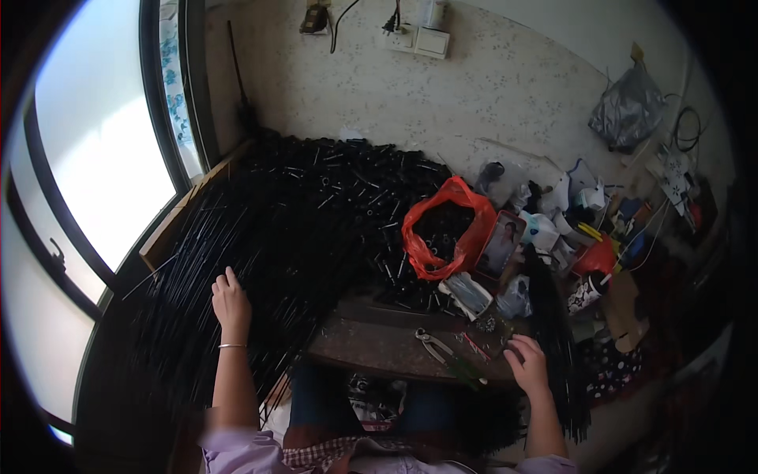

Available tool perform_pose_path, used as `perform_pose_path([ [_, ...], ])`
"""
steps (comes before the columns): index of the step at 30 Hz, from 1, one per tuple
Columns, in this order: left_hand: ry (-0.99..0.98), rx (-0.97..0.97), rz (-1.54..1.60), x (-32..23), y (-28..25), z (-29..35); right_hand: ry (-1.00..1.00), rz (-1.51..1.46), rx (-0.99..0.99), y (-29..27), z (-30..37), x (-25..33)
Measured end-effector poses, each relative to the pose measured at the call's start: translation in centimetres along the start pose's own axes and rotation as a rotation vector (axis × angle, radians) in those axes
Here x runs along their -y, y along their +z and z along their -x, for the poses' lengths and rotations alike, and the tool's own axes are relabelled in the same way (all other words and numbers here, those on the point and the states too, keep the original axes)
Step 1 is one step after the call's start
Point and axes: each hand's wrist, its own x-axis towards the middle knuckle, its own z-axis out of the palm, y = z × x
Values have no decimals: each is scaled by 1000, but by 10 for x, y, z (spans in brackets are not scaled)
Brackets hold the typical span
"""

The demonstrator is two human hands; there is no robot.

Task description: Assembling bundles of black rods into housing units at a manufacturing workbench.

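Note:
My left hand (230, 302), with a bangle at the wrist, is over a wide spread of long, thin black rods (189, 245) on the left. One finger points forward and the others bend down toward the rods; no held object shows. At the table's right end, my right hand (529, 365) has its thumb and fingers apart. Close to it lie small metal pieces (485, 324) and a thin red-and-white item (474, 346). Pincers (430, 341) with dark green handles rest on the dark tabletop (363, 336), left of that hand.
Short black tubes (339, 178) form a heap against the wall. A red plastic bag (410, 237) stands open with dark pieces inside. Right of it are a box with grey strips (467, 295), a patterned cup (586, 292) and clutter. More black strands (553, 332) hang beside the right hand.

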Motion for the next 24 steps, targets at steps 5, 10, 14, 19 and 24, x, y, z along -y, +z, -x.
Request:
perform_pose_path([
  [5,-79,221,-86,-2,2,2,-368,50,160,95,-1,35],
  [10,-33,79,15,-10,-21,2,-323,-38,190,116,3,22],
  [14,-12,212,39,5,-14,8,-254,-128,219,114,8,13],
  [19,50,205,117,-3,-22,-2,-221,-173,177,107,12,3],
  [24,157,145,115,9,-14,-3,-203,-218,166,107,14,0],
])
